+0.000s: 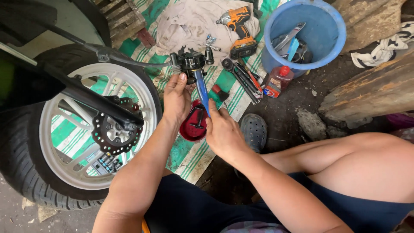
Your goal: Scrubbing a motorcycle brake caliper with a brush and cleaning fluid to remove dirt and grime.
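In the middle of the frame the left hand (pixel 176 97) was closed around the lower part of a black brake caliper (pixel 192 62), probably to keep it steady. The caliper hung on a hose coming from the upper left, above the wheel (pixel 64 129). The right hand (pixel 222 131) held the handle of a blue tool (pixel 201 90) firmly, with the fingers wrapped around it. The tool's upper end reached the caliper, so it seemed that one hand fixed the part while the other worked on it.

Under both hands a small red dish (pixel 192 125) lay on the green striped mat (pixel 189 157), perhaps to catch small parts. Above, an orange and black power driver (pixel 238 28) rested on a pale cloth (pixel 185 23). At the upper right a blue bucket (pixel 321 47) held some tools. Several wrenches (pixel 241 77) and a small red-capped bottle (pixel 278 80) lay just beside the bucket, within easy reach.
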